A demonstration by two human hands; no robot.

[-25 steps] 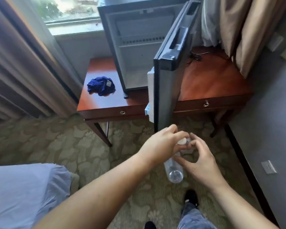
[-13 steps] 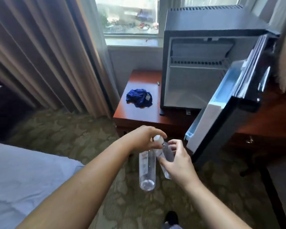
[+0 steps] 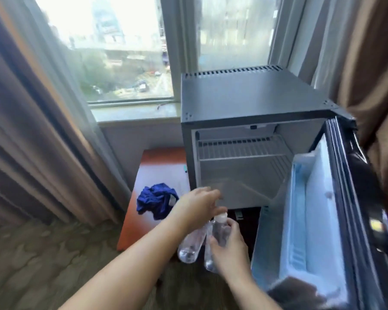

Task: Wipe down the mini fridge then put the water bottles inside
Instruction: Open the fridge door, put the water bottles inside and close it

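Two water bottles are held in the air just in front of the mini fridge's open mouth, below its bottom edge and outside it. They are side by side with their upper parts meeting. The clear plastic water bottle with a white cap [image 3: 220, 231] is the one nearer the fridge door. The right hand [image 3: 230, 251] wraps its fingers and thumb round the bottle's body, cap upward. The second clear plastic water bottle [image 3: 189, 247] slants away from the door, base down. The left hand [image 3: 199, 205] curls over its top and grips it by the neck, hiding its cap.

The dark grey boxy mini fridge [image 3: 244, 95] has a white interior with a white wire shelf [image 3: 240, 148] across the upper part. Its door [image 3: 311, 220] is swung wide open, the white and pale blue lining facing the bottles.

On the side of the fridge away from the door, a crumpled dark blue cloth [image 3: 155, 200] lies on the reddish-brown wooden table [image 3: 152, 166] that carries the fridge. Behind the fridge is a window [image 3: 121, 52] with a pale sill, and brown curtains [image 3: 31, 130] hang on either side. Patterned green carpet [image 3: 31, 265] covers the floor below the fridge. Something dark and blurred shows at the foot of the door; I cannot tell what it is.
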